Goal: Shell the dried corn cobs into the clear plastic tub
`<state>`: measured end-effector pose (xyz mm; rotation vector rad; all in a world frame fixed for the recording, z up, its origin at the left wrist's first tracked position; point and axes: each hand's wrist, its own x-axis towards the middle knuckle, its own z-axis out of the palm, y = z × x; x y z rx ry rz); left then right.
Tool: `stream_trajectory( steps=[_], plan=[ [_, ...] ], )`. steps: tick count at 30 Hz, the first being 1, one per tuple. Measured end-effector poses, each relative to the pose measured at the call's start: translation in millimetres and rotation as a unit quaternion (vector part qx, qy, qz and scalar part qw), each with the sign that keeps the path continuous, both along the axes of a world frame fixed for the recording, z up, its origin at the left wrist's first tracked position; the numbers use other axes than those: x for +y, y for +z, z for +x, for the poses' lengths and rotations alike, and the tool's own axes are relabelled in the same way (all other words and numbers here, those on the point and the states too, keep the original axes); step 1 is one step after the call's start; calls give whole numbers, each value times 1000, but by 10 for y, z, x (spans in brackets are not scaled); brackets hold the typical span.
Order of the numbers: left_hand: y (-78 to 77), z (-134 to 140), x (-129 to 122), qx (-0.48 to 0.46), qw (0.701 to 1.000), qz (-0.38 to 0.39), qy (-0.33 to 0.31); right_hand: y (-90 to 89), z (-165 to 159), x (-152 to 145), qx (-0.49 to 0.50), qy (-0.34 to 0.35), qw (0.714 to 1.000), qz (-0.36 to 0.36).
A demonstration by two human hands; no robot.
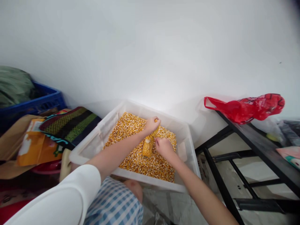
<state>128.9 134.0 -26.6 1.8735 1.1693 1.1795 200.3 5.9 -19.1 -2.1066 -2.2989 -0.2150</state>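
Note:
My left hand (pixel 152 124) is closed around an ear of corn (pixel 153 133) with yellow kernels, held at a slant over the bin. Just below it, my right hand (pixel 164 146) is closed, its fingertips close against the lower part of that ear. What those fingers pinch, if anything, is hidden. A second ear of corn (pixel 147 148), its pale end upward, lies on the loose kernels (pixel 133 162) between my forearms. The kernels, yellow and whitish, spread over the bottom of a translucent white plastic bin (pixel 185 134).
Right of the bin stands a black metal frame (pixel 260 150) with a red plastic bag (pixel 253 107) on top. To the left are a dark mesh bag (pixel 72 125), an orange packet (pixel 38 143) and a blue crate (pixel 44 100). A white wall (pixel 150 56) rises behind.

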Motion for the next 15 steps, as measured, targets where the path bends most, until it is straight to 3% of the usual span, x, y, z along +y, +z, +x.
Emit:
stream_trajectory(
  steps=[5,15],
  plan=[
    [2,5,1,14,999,-15,39,-27,-105,-23,-23,-22,999,-6],
    [44,63,-102,63,998,-4,26,41,-85,4,46,-41,998,-10]
  ],
)
